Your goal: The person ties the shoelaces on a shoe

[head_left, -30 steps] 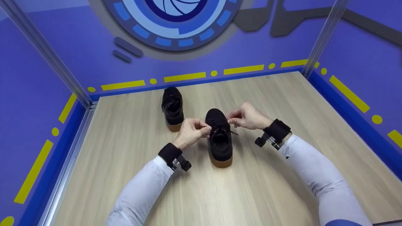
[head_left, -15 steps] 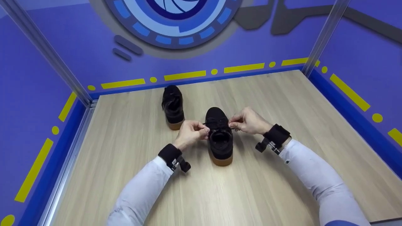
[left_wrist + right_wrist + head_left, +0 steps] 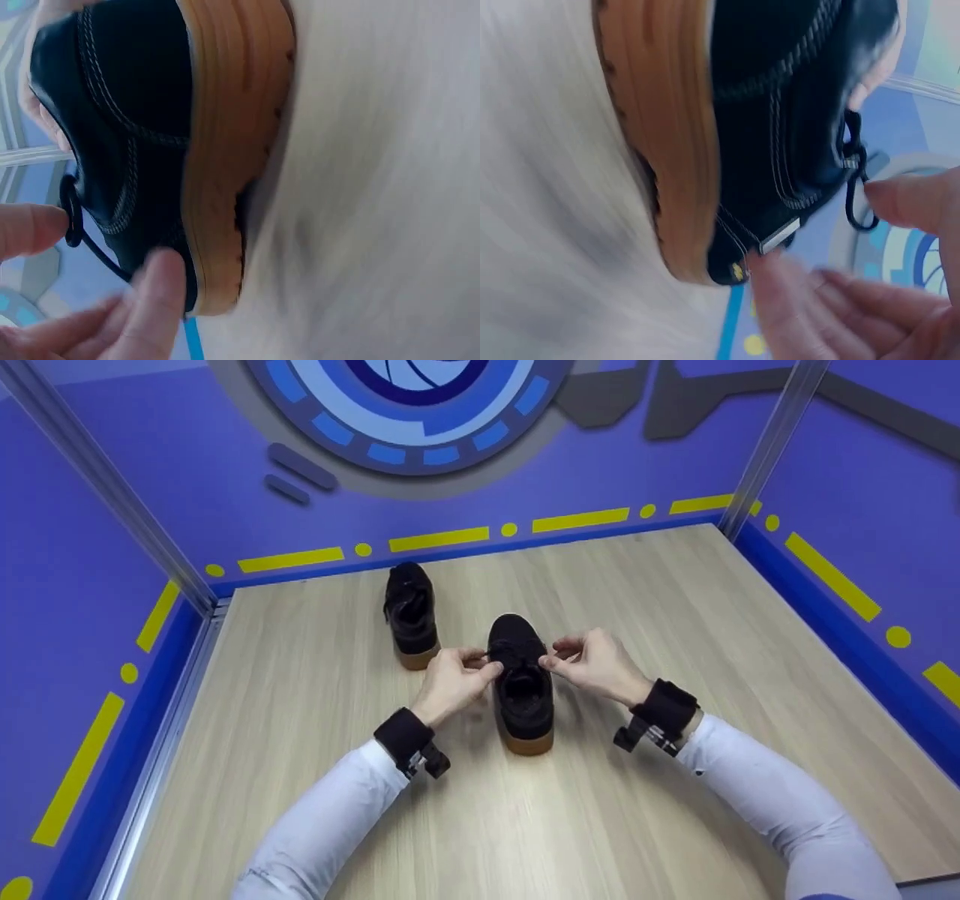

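A black lace-up shoe [image 3: 511, 630] with a tan sole stands upright on the wooden floor, toe pointing away. On its left side is my left hand [image 3: 450, 682]; in the left wrist view the thumb touches a dark shoelace [image 3: 73, 214], while the blurred fingers lie apart from it near the toe. My right hand [image 3: 598, 664] is at the opposite side, thumb and fingers spread. Its thumb meets a lace loop [image 3: 850, 202] in the right wrist view, and its blurred fingers are close to the front of the shoe. Most of the lacing is too dark to make out from above.
A matching black shoe [image 3: 412, 634] stands farther back to the left, laces hanging at its side. Blue-purple panels [image 3: 600, 472] enclose the light wooden surface [image 3: 300, 675] at the back and both sides. Each wrist wears a black strap [image 3: 666, 707] with a small camera.
The right thumb and fingers have parted from their earlier pinch, and that hand sits slightly lower. The left fingers have loosened too. Both shoes stay in place.
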`<action>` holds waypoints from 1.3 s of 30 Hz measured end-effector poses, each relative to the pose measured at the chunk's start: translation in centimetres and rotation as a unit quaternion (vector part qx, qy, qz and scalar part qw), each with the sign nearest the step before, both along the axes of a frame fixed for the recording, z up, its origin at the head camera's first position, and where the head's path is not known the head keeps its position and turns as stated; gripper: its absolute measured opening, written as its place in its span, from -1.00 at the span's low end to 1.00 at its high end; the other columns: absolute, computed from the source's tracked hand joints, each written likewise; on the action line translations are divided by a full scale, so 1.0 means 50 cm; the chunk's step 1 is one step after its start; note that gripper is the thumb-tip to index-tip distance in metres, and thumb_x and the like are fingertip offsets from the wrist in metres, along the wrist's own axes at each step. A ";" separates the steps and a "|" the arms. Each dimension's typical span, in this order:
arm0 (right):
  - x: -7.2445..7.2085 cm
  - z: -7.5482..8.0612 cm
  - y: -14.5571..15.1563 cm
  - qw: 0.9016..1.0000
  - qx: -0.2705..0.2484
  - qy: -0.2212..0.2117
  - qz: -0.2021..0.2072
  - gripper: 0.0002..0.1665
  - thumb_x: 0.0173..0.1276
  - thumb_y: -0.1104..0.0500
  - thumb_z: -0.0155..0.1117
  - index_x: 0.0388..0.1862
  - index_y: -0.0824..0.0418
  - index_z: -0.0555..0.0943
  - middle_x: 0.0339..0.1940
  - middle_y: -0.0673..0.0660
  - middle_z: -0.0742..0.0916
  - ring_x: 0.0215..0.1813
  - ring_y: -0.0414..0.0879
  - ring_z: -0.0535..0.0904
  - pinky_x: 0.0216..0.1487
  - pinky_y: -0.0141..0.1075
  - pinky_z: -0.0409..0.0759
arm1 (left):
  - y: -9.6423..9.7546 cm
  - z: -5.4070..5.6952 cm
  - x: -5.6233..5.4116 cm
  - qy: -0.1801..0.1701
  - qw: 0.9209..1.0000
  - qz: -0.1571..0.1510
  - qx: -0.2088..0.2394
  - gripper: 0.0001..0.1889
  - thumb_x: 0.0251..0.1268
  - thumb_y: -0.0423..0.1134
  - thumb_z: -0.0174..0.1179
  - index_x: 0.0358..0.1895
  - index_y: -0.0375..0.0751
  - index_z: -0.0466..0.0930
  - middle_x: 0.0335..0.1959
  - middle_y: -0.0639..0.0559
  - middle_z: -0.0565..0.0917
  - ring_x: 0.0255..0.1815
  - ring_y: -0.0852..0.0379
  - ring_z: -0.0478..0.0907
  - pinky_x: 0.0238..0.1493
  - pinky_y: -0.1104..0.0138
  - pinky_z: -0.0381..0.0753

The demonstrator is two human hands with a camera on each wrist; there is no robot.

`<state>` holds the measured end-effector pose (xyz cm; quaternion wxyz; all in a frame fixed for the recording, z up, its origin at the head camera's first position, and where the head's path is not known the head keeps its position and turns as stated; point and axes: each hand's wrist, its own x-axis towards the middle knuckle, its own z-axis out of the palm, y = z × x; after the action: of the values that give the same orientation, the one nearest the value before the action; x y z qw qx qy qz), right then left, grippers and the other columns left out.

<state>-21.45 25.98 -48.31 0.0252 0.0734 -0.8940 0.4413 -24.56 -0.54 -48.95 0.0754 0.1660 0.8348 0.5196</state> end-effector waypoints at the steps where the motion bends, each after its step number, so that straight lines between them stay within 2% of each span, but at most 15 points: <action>1: 0.006 -0.002 -0.002 1.000 -0.004 -0.017 -0.003 -0.32 0.34 -0.07 0.51 0.18 0.46 0.68 -0.04 0.29 0.85 -0.18 0.00 0.85 -0.15 -0.29 0.79 | 0.001 0.002 0.005 -0.012 1.000 -0.002 0.005 -0.51 0.34 -0.05 0.37 0.17 -0.36 0.71 -0.12 -0.11 0.84 -0.27 0.13 0.80 -0.25 0.42 0.73; 5: 0.024 -0.006 -0.011 0.997 -0.031 -0.070 0.002 -0.11 0.32 -0.12 0.53 0.37 0.49 0.53 0.22 0.40 0.74 0.00 0.09 0.83 0.06 -0.18 0.78 | 0.013 0.005 0.024 -0.086 0.994 -0.032 0.054 -0.48 0.31 -0.15 0.35 0.27 -0.35 0.63 -0.04 -0.16 0.80 -0.31 0.14 0.73 -0.34 0.41 0.71; 7: 0.029 -0.008 -0.017 0.994 -0.057 -0.088 0.012 -0.12 0.30 -0.07 0.56 0.41 0.45 0.51 0.28 0.40 0.71 -0.06 0.10 0.83 0.00 -0.16 0.79 | 0.020 0.006 0.032 -0.106 0.991 -0.043 0.063 -0.46 0.29 -0.22 0.32 0.32 -0.34 0.59 0.05 -0.17 0.78 -0.17 0.17 0.74 -0.22 0.39 0.74; 9: 0.032 -0.009 -0.023 0.991 -0.089 -0.102 0.014 -0.17 0.27 0.02 0.59 0.41 0.40 0.54 0.30 0.37 0.71 -0.16 0.11 0.83 -0.10 -0.15 0.81 | 0.027 0.007 0.037 -0.115 0.990 -0.044 0.064 -0.40 0.27 -0.29 0.30 0.39 -0.36 0.52 0.18 -0.19 0.74 0.05 0.12 0.74 -0.01 0.35 0.76; 11: 0.035 -0.011 -0.027 0.986 -0.117 -0.115 0.007 -0.23 0.24 0.10 0.61 0.38 0.35 0.58 0.30 0.34 0.72 -0.28 0.09 0.82 -0.20 -0.11 0.81 | 0.032 0.007 0.040 -0.115 0.991 -0.039 0.057 -0.38 0.25 -0.32 0.30 0.41 -0.38 0.49 0.23 -0.22 0.72 0.17 0.06 0.71 0.14 0.31 0.73; 13: 0.037 -0.013 -0.028 0.983 -0.136 -0.122 -0.004 -0.28 0.22 0.16 0.61 0.34 0.34 0.60 0.30 0.34 0.71 -0.34 0.04 0.82 -0.22 -0.08 0.82 | 0.035 0.008 0.041 -0.114 0.992 -0.030 0.048 -0.41 0.26 -0.34 0.30 0.39 -0.38 0.51 0.22 -0.21 0.72 0.19 0.03 0.70 0.16 0.30 0.72; 16: 0.038 -0.016 -0.033 0.981 -0.145 -0.124 -0.023 -0.32 0.20 0.20 0.61 0.29 0.34 0.64 0.26 0.34 0.73 -0.36 -0.09 0.81 -0.21 -0.13 0.82 | 0.034 0.009 0.041 -0.114 0.993 -0.019 0.038 -0.49 0.28 -0.34 0.32 0.31 -0.35 0.59 0.12 -0.17 0.77 0.04 0.07 0.73 0.03 0.33 0.74; 19: 0.037 -0.017 -0.039 0.983 -0.140 -0.117 -0.028 -0.35 0.21 0.21 0.58 0.28 0.37 0.66 0.16 0.36 0.78 -0.35 -0.18 0.80 -0.26 -0.28 0.80 | 0.033 0.011 0.041 -0.110 0.993 -0.014 0.028 -0.57 0.31 -0.34 0.33 0.24 -0.33 0.65 0.01 -0.12 0.80 -0.14 0.15 0.71 -0.15 0.39 0.72; 22: 0.035 -0.016 -0.047 0.987 -0.120 -0.101 -0.040 -0.40 0.21 0.20 0.56 0.22 0.38 0.69 0.03 0.35 0.82 -0.37 -0.23 0.78 -0.34 -0.43 0.72 | 0.034 0.015 0.041 -0.098 0.995 -0.010 0.013 -0.62 0.32 -0.33 0.33 0.19 -0.32 0.69 -0.08 -0.09 0.81 -0.26 0.21 0.68 -0.27 0.44 0.66; 25: 0.033 -0.013 -0.053 0.990 -0.094 -0.085 -0.054 -0.45 0.20 0.21 0.55 0.18 0.38 0.72 -0.04 0.33 0.84 -0.39 -0.26 0.76 -0.39 -0.49 0.67 | 0.036 0.017 0.039 -0.086 0.996 -0.008 -0.001 -0.66 0.32 -0.32 0.33 0.13 -0.31 0.71 -0.13 -0.07 0.81 -0.31 0.22 0.66 -0.31 0.46 0.63; 28: 0.032 -0.013 -0.058 0.992 -0.083 -0.075 -0.063 -0.49 0.23 0.21 0.54 0.15 0.37 0.74 -0.05 0.32 0.84 -0.39 -0.27 0.75 -0.40 -0.49 0.67 | 0.039 0.016 0.035 -0.080 0.997 -0.005 -0.011 -0.69 0.32 -0.32 0.34 0.10 -0.29 0.72 -0.13 -0.07 0.82 -0.28 0.21 0.67 -0.27 0.45 0.63; 34: 0.024 -0.018 -0.063 0.988 -0.113 -0.079 -0.069 -0.55 0.26 0.27 0.53 0.13 0.40 0.74 -0.03 0.36 0.83 -0.33 -0.24 0.79 -0.35 -0.49 0.71 | 0.044 0.011 0.023 -0.064 0.997 0.004 -0.032 -0.71 0.31 -0.29 0.35 0.05 -0.28 0.74 -0.09 -0.08 0.82 -0.16 0.17 0.67 -0.11 0.38 0.64; 39: 0.006 -0.019 -0.066 0.985 -0.132 -0.085 -0.069 -0.55 0.26 0.31 0.51 0.13 0.43 0.73 -0.03 0.39 0.82 -0.28 -0.21 0.81 -0.28 -0.43 0.76 | 0.044 0.007 0.008 -0.056 0.998 0.014 -0.035 -0.71 0.27 -0.29 0.36 0.03 -0.28 0.75 -0.09 -0.09 0.82 -0.17 0.16 0.65 -0.09 0.35 0.63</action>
<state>-21.15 22.68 -49.25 -0.0109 -0.0303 -0.8296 0.5575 -24.17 1.66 -48.59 0.1200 0.1221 0.8492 0.4995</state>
